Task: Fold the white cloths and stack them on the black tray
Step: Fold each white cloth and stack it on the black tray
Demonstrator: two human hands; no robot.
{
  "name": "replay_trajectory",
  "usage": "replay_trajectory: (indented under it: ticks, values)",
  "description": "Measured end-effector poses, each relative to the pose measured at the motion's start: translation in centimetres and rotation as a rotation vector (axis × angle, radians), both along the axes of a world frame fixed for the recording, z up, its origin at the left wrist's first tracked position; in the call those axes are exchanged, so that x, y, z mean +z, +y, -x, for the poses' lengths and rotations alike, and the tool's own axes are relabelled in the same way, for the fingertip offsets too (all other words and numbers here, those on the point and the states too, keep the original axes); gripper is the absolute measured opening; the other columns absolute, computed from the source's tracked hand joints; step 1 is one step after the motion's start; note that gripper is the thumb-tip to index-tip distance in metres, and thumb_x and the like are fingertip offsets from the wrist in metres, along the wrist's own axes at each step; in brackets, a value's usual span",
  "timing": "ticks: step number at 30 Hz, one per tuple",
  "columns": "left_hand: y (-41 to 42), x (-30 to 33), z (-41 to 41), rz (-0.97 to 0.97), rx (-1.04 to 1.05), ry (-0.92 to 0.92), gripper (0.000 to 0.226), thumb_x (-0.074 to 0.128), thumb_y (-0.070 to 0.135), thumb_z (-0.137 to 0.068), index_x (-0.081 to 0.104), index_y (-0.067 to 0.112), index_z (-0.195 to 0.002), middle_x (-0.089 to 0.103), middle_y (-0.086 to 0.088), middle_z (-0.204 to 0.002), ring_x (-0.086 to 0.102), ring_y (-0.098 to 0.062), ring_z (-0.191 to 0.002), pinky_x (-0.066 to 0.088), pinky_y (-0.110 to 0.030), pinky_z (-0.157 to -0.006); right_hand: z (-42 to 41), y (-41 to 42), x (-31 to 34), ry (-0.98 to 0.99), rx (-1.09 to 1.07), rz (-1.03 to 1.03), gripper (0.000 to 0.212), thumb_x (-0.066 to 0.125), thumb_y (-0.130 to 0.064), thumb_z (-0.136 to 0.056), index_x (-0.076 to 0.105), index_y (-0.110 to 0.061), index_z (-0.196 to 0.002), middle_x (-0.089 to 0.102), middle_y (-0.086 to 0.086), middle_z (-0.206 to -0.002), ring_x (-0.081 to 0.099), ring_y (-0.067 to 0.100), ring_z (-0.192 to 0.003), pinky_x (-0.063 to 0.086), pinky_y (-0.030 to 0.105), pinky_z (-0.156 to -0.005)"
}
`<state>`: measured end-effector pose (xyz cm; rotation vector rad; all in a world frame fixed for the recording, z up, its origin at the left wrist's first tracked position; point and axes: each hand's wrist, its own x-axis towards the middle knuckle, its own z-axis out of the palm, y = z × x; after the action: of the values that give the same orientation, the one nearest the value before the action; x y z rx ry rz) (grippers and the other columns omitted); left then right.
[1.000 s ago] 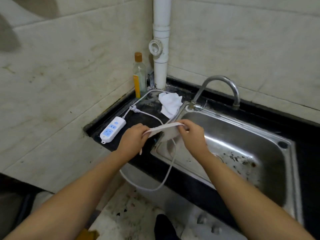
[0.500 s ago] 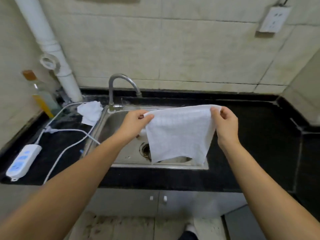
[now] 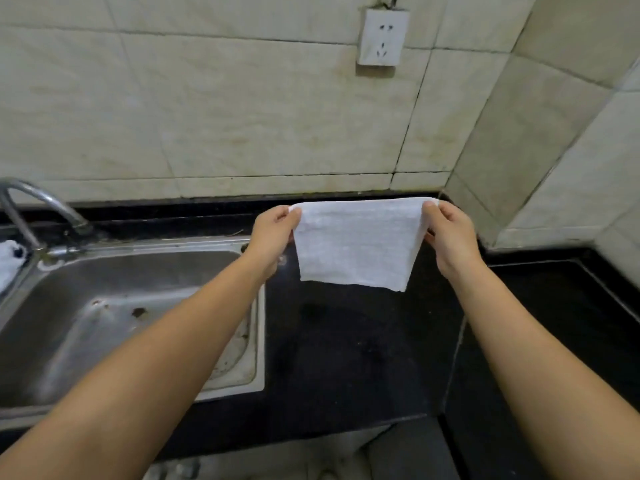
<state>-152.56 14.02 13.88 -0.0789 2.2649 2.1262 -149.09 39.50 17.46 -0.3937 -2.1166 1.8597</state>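
A: Two bare hands hold one white cloth [image 3: 356, 244] up in the air, stretched flat between them. The left hand [image 3: 273, 230] has a closed grip on the cloth's top left corner, thumb and fingers pinching it. The right hand [image 3: 450, 233] has the same pinching grip on the top right corner.

B: Where is the cloth in the scene?

A: It hangs just right of centre, toward one o'clock from the middle of the view, above the black bench [image 3: 346, 358]. Its top edge is pulled fairly straight. Its lower edge hangs free and slants a little, lower at the right. I cannot tell whether that lower edge touches the bench.

B: What else is around it?

A: At nine o'clock a steel sink [image 3: 104, 306] is set into the bench, stained and spotted on its floor. A curved metal tap [image 3: 45, 206] rises at its far left corner. At the far left edge of the view, part of a second white cloth [image 3: 8, 261] lies beside the tap. Behind everything stands a pale tiled wall [image 3: 207, 116], and at twelve o'clock a white socket [image 3: 382, 38] is fixed to it. Both forearms reach in from the bottom, at seven and five o'clock.
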Motion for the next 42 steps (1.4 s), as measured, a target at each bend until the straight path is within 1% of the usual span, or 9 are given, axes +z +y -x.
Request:
replay_trajectory:
  ticks: [6,12,15,20,24,29,34,39,42]
  values:
    - [3.4,-1.9,-0.4,-0.078,-0.081,-0.062,0.028,0.051,0.02,-0.095,0.063,-0.005,-0.102,0.065,-0.024,-0.105,0.062,-0.027,-0.098,0.052,-0.041,-0.094,-0.3,5.3,-2.6,-0.027,0.077,-0.009,0.019,0.051,-0.022,-0.096,0.069,-0.016,-0.094,0.068,0.016,-0.102,0.062,0.025,-0.096,0.051,0.043,-0.09]
    - [2.8,-9.2,-4.8,0.008,-0.197,-0.318,0.016,0.053,0.016,-0.094,0.066,0.007,-0.094,0.067,-0.012,-0.096,0.065,-0.022,-0.09,0.056,-0.031,-0.079,-5.7,6.9,-10.4,-0.289,0.153,-0.05,0.016,0.055,-0.021,-0.093,0.07,-0.015,-0.088,0.07,0.012,-0.089,0.065,0.026,-0.086,0.051,0.039,-0.083]
    - [2.2,-12.5,-7.8,0.097,-0.299,-0.469,0.019,0.055,0.017,-0.093,0.065,0.001,-0.096,0.066,-0.011,-0.093,0.064,-0.021,-0.089,0.056,-0.033,-0.083,-9.6,7.2,-13.6,-0.402,0.192,-0.03,0.018,0.054,-0.019,-0.095,0.068,-0.009,-0.095,0.07,0.001,-0.079,0.065,0.012,-0.075,0.053,0.025,-0.071]
    - [2.6,-15.0,-10.6,0.113,-0.274,-0.521,0.017,0.054,0.014,-0.094,0.062,0.009,-0.079,0.063,0.001,-0.072,0.06,-0.01,-0.07,0.052,-0.019,-0.062,-11.8,7.0,-16.9,-0.516,0.249,-0.078,0.022,0.053,-0.012,-0.095,0.062,-0.01,-0.075,0.055,-0.012,-0.052,0.05,-0.003,-0.052,0.043,0.014,-0.054]
    - [3.4,-15.2,-8.5,0.283,-0.119,-0.362,0.022,0.056,0.019,-0.093,0.061,0.016,-0.072,0.061,0.007,-0.063,0.055,-0.008,-0.062,0.045,-0.02,-0.06,-8.2,6.6,-16.7,-0.479,0.211,-0.179,0.023,0.056,-0.02,-0.093,0.059,-0.002,-0.08,0.05,0.006,-0.068,0.047,0.012,-0.065,0.041,0.027,-0.062]
    - [5.3,-15.0,-4.4,0.625,0.061,-0.188,0.023,0.054,0.028,-0.092,0.062,0.008,-0.084,0.062,-0.006,-0.078,0.055,-0.016,-0.072,0.042,-0.028,-0.064,-2.3,5.8,-17.1,-0.479,0.108,-0.36,0.019,0.053,-0.024,-0.093,0.057,-0.01,-0.081,0.05,0.002,-0.075,0.046,0.013,-0.069,0.039,0.025,-0.062]
    - [6.0,-16.7,-3.4,0.993,0.041,-0.118,0.023,0.048,0.03,-0.094,0.058,0.01,-0.088,0.054,-0.006,-0.091,0.049,-0.026,-0.096,0.033,-0.035,-0.081,0.0,5.2,-19.2,-0.576,0.087,-0.716,0.018,0.054,-0.027,-0.092,0.063,-0.016,-0.103,0.057,0.009,-0.114,0.054,0.027,-0.106,0.043,0.044,-0.097]
    - [6.2,-17.6,-5.3,1.03,0.125,-0.096,0.035,0.055,0.037,-0.089,0.051,0.012,-0.114,0.051,-0.008,-0.115,0.045,-0.026,-0.11,0.032,-0.036,-0.092,-0.1,4.0,-18.8,-0.533,0.136,-0.978,0.044,0.055,-0.019,-0.09,0.045,-0.019,-0.133,0.043,0.01,-0.136,0.038,0.028,-0.126,0.029,0.042,-0.104]
    - [5.8,-17.9,-7.4,1.055,0.087,-0.055,0.051,0.057,0.042,-0.087,0.047,0.01,-0.126,0.05,-0.01,-0.124,0.045,-0.028,-0.114,0.031,-0.038,-0.094,1.3,0.5,-17.8,-0.402,0.367,-1.06,0.047,0.052,-0.019,-0.091,0.041,-0.02,-0.137,0.042,0.008,-0.139,0.036,0.028,-0.129,0.03,0.042,-0.104]
